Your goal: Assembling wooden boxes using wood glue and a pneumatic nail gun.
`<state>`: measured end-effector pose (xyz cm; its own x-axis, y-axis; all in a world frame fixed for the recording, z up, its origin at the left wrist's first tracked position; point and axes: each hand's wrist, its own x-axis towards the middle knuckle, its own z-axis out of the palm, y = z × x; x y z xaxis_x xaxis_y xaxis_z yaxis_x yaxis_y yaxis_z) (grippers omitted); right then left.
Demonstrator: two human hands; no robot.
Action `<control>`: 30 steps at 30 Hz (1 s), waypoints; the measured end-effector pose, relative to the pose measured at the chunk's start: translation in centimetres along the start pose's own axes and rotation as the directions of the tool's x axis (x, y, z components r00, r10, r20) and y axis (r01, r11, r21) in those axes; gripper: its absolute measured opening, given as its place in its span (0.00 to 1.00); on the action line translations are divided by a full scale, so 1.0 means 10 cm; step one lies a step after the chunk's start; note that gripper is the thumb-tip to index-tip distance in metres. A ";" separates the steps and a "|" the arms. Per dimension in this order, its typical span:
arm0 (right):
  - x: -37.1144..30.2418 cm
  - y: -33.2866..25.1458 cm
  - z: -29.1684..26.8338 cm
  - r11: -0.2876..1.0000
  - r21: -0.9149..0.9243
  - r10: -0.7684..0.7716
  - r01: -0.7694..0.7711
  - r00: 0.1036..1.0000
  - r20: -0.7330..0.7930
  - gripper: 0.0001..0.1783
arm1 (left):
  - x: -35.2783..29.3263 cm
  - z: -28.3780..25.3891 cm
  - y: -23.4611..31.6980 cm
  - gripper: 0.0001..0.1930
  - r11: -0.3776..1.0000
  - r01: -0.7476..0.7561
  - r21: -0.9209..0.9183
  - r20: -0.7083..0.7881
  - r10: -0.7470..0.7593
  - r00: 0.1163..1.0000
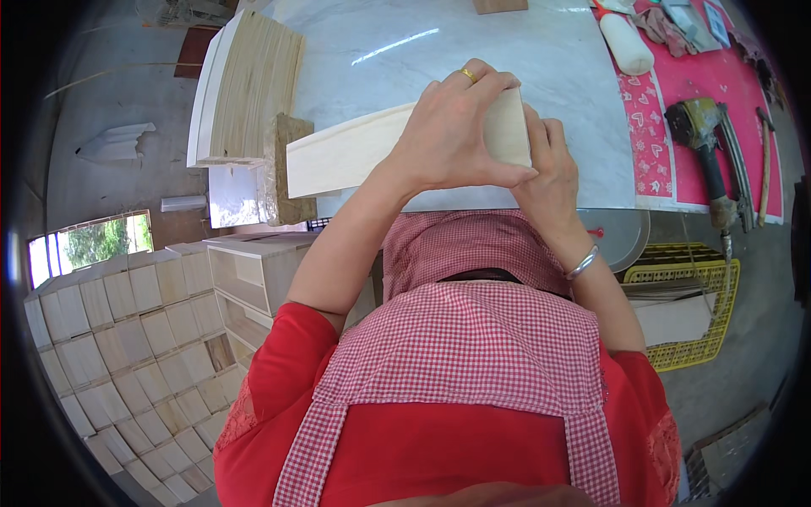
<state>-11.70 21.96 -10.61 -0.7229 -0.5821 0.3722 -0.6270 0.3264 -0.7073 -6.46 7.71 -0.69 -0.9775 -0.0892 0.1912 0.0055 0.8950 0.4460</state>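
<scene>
**Gripping a pale wood strip at the edge of a marble-top table**

Starting closest in: a red top and a red-and-white checked apron [460, 355] fill the bottom of the view, with both forearms reaching up from there. A silver bangle [583, 264] is worn on the right wrist.

Just past that, a thin pale wooden board [355, 156] is held by its right end, lying across the near edge of the white marble tabletop [397, 51]. The left hand [452, 135] is wrapped over the top of the board's end, fingers curled down on it, gold ring [468, 75] visible. The right hand [549, 173] is tucked behind and under the same end, closed against it, mostly hidden by the left one. The board's other end points left, toward a rough brown block [287, 169].

Off to the sides: stacked small wooden boxes [127, 338] are piled at lower left, and a yellow plastic crate [693, 304] with flat wood pieces sits lower right.

Further back, a stack of thin wood sheets [253, 84] is seen on the table's left. On the right, a pink cloth [701, 93] is spread, with a nail gun [710, 152] and a white bottle [627, 44] lying on it.
</scene>
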 end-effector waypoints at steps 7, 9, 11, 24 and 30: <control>-0.01 0.00 0.00 1.000 -0.001 -0.004 0.004 1.000 0.000 0.35 | -0.01 0.03 -0.01 0.43 1.000 -0.011 0.005 0.002 0.011 1.000; -0.01 -0.01 -0.02 1.000 -0.004 -0.005 0.005 1.000 -0.003 0.35 | -0.01 0.05 -0.01 0.43 1.000 -0.012 0.006 0.006 0.012 1.000; 0.00 -0.03 -0.04 0.999 -0.003 0.048 -0.048 0.997 0.054 0.36 | -0.01 0.05 -0.01 0.44 1.000 -0.003 0.025 0.013 0.003 1.000; -0.39 -0.28 -0.45 0.895 0.445 -0.018 0.030 0.999 -0.032 0.32 | 0.00 0.05 -0.02 0.44 0.999 0.008 0.051 0.029 -0.010 1.000; -0.39 -0.19 -0.57 0.923 0.378 -0.061 0.068 0.998 -0.030 0.25 | 0.02 0.07 -0.03 0.43 1.000 0.004 0.021 0.024 -0.004 1.000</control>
<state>-9.31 27.86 -7.32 -0.6919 -0.5781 0.4325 -0.5181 -0.0196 -0.8551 -6.83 7.74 -1.34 -0.9823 -0.0828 0.1683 -0.0028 0.9035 0.4285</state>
